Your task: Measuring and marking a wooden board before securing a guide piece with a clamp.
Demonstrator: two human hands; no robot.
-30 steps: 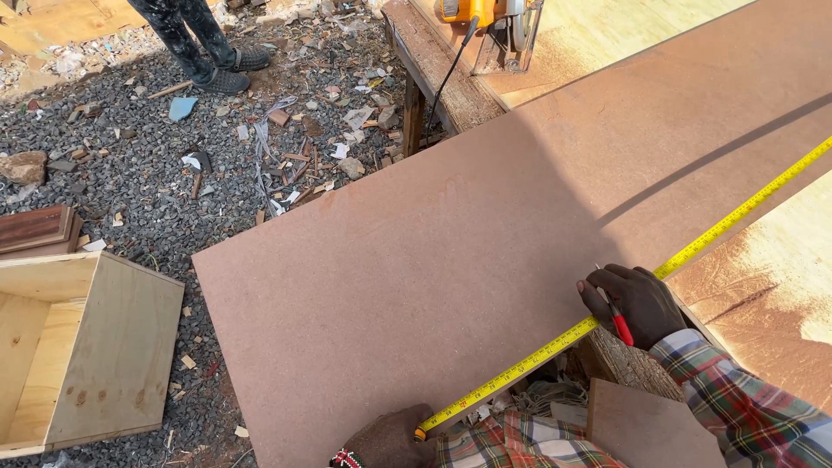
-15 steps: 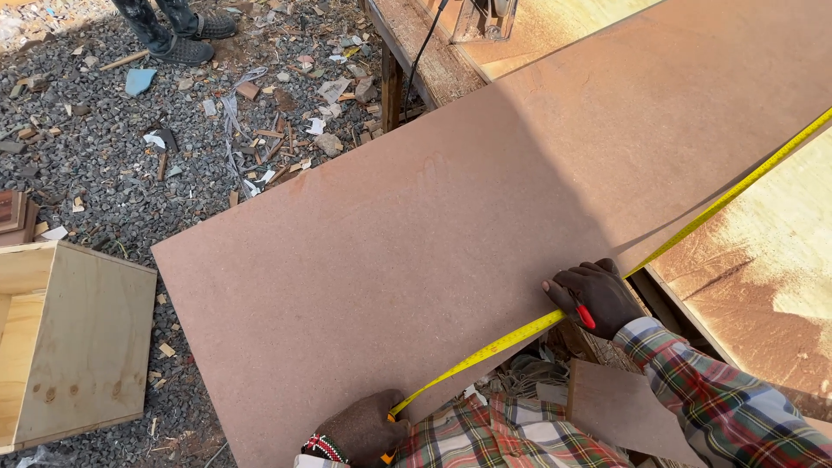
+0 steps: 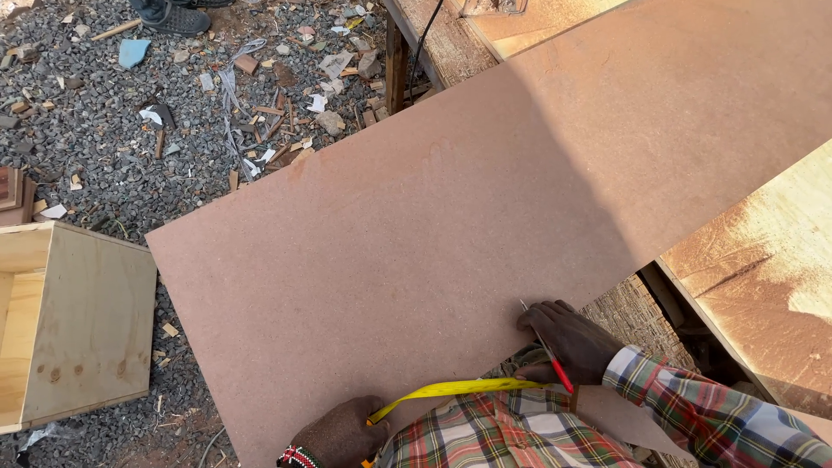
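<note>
At near edge of brown board [image 3: 485, 217]: right hand [image 3: 568, 342] grips red pencil [image 3: 555, 368]; left hand [image 3: 338, 433] holds slack yellow tape [image 3: 451, 390]. Risk: the bowed tape may misplace the mark.

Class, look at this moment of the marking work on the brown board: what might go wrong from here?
1. The yellow tape measure now bows loosely off the board, so the measured spot may be lost.
2. The right hand holds the red pencil right at the board's edge; a mark could slip off.
3. The board overhangs the gravel ground and might tip.
</note>
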